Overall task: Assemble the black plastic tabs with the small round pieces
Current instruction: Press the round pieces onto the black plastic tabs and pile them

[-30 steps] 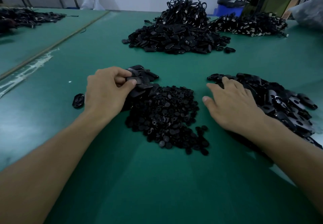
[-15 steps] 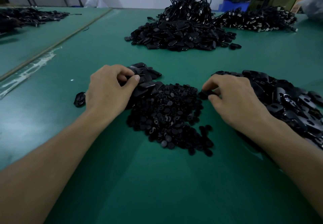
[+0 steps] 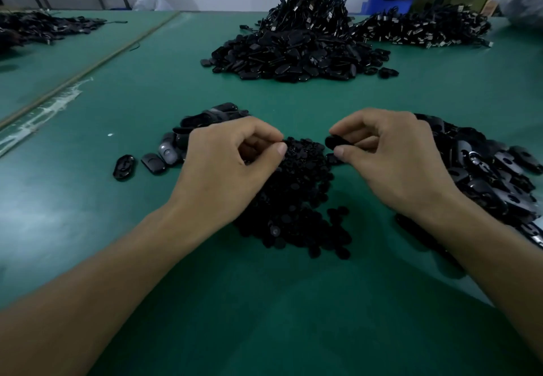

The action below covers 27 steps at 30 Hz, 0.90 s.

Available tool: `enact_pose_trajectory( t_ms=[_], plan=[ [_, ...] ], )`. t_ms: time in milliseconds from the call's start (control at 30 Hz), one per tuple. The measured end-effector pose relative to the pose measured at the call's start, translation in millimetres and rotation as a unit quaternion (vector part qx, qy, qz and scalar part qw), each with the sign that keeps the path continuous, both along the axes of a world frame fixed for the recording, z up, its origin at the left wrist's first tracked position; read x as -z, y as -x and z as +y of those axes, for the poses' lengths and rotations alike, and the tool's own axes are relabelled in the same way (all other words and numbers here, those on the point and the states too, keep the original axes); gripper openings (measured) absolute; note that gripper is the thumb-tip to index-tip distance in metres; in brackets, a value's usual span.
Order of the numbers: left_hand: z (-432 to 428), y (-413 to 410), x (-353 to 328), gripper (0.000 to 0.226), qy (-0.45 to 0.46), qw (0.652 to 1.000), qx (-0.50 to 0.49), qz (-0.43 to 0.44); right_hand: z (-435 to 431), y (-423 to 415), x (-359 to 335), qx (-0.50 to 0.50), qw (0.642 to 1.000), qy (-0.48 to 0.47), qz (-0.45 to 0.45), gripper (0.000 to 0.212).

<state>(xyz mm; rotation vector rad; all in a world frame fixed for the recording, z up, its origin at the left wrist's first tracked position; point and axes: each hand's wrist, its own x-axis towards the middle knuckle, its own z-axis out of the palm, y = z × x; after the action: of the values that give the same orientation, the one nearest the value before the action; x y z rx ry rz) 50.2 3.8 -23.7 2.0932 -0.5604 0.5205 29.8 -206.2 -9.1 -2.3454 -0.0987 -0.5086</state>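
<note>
Green worktop (image 3: pixel 117 96) carries several black heaps. Above the heap of small round pieces (image 3: pixel 293 199), the left hand (image 3: pixel 223 161) curls, its thumb and forefinger narrowed to a pinch at the heap's top; whether a piece sits between them cannot be told. The right hand (image 3: pixel 393 158) pinches a black tab (image 3: pixel 338 142) in its fingers just over the heap, with the long axis roughly level and the rounded end pointing toward the left hand. A pile of tabs (image 3: pixel 484 170) lies beyond the right hand.

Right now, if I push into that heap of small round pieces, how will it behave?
Probably it scatters: the heap of small round pieces lies loose, ragged at its near edge. Flat discs likely slide rather than roll.
</note>
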Motion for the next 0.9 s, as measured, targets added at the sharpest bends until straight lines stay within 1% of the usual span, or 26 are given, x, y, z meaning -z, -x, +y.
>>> enact_pose_trajectory(
  t_ms=[67, 167, 267, 400, 533, 600, 733, 833, 900],
  plan=[
    [-2.4, 1.0, -1.0, 0.006, 0.009, 1.0, 0.01, 0.003, 7.5, 3.4, -2.0, -0.047, 0.998, -0.051, 0.002, 0.026],
    [-3.9, 0.8, -1.8, 0.012, 0.024, 0.999, 0.031, 0.024, 16.8, 9.0, -2.7, -0.141, 0.981, -0.133, 0.031, 0.03],
    [-2.8, -0.2, -1.9, 0.013, 0.044, 0.995, 0.068, 0.063, 19.5, 11.7, -2.1, -0.196, 0.963, -0.18, 0.041, 0.032],
    [-2.4, -1.7, -3.1, 0.015, 0.076, 0.988, 0.093, 0.099, 19.4, 9.4, 0.8, -0.167, 0.962, -0.212, 0.045, 0.032],
    [-2.2, -1.1, -4.2, 0.008, 0.119, 0.98, 0.097, 0.126, 18.1, 8.4, 1.1, -0.148, 0.97, -0.189, 0.044, 0.017],
    [-2.1, -1.2, -4.2, 0.007, 0.129, 0.977, 0.098, 0.139, 18.4, 7.8, 0.8, -0.155, 0.966, -0.202, 0.049, 0.013],
    [-2.4, -2.2, -4.1, 0.019, 0.138, 0.975, 0.1, 0.145, 20.5, 7.3, 0.9, -0.162, 0.955, -0.242, 0.062, 0.016],
    [-3.4, -2.6, -2.5, 0.015, 0.141, 0.975, 0.1, 0.141, 21.3, 7.8, 1.0, -0.162, 0.946, -0.269, 0.076, 0.018],
    [-4.0, -3.3, -1.3, 0.017, 0.154, 0.972, 0.098, 0.146, 21.9, 8.3, 0.3, -0.165, 0.937, -0.294, 0.091, 0.016]
  ],
)
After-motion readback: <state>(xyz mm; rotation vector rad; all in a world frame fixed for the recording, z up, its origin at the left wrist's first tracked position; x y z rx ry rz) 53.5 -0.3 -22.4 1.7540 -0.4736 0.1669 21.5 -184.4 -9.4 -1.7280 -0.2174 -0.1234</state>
